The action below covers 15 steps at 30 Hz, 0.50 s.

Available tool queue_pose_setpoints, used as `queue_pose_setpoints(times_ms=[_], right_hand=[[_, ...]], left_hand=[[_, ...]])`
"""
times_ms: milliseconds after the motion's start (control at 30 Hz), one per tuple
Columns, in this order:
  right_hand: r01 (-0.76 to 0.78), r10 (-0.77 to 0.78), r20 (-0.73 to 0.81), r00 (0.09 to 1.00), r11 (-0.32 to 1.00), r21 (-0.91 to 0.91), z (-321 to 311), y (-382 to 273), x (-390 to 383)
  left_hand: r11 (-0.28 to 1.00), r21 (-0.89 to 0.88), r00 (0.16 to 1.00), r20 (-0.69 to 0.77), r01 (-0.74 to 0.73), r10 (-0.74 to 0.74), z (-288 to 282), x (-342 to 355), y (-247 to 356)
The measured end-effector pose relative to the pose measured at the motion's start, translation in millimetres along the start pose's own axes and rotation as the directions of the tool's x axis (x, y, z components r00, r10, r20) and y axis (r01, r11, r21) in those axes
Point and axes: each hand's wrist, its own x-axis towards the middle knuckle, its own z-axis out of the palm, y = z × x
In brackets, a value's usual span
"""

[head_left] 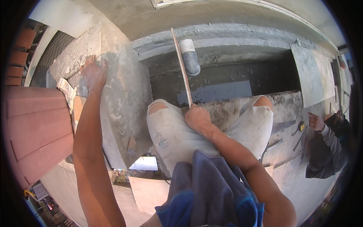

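Observation:
My left hand (pixel 94 73) rests on a grey concrete ledge (pixel 123 98) at the left, fingers apart and slightly bent near a rough, broken patch. My right hand (pixel 198 120) is closed around the lower end of a long, thin wooden strip (pixel 182 66), which stands out between my knees across a concrete trough (pixel 227 56). Just right of the strip, a pipe with a white top and grey elbow (pixel 191 60) projects into the trough, above dark, wet-looking sludge. My knees in torn pale trousers are at the trough's near edge.
A red panel (pixel 38 132) is at far left. A pale board (pixel 313 75) leans at the trough's right end. A saw (pixel 281 125), yellow tape measure (pixel 301 126) and other tools lie at right, beside a co-worker's hand (pixel 317 122) and grey sleeve.

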Motion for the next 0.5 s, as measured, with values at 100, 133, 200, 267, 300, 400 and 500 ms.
queue_pose_setpoints(times_ms=[100,133,200,267,300,400,500], right_hand=[[-0.044,0.043,0.033,0.999,0.999,0.019,-3,-5,-2],[-0.041,0.041,0.048,0.998,0.999,0.0,-6,-7,-2],[-0.035,0.038,0.077,0.996,0.999,-0.035,-13,-10,-4],[-0.023,0.025,0.031,0.999,0.999,-0.045,-21,-12,-8],[-0.018,0.018,0.008,1.0,0.999,-0.049,-23,-13,-9],[0.017,-0.018,-0.029,0.999,0.999,-0.034,-26,-10,-8],[0.054,-0.06,-0.089,0.994,0.997,-0.062,-26,-5,-4]], left_hand=[[0.999,0.039,1.0,0.0,0.015,-0.015,0,0,-3],[0.999,0.049,1.0,-0.001,0.018,-0.018,-1,0,-1],[0.999,0.024,0.999,0.014,0.03,-0.031,-3,-3,1],[0.999,0.012,0.999,0.032,0.043,-0.043,-8,-4,6],[0.999,0.013,0.998,0.042,0.051,-0.051,-11,-5,7],[0.997,0.037,0.996,0.054,0.068,-0.07,-8,-4,7],[0.997,0.027,0.996,0.061,0.068,-0.07,-9,-4,8]])
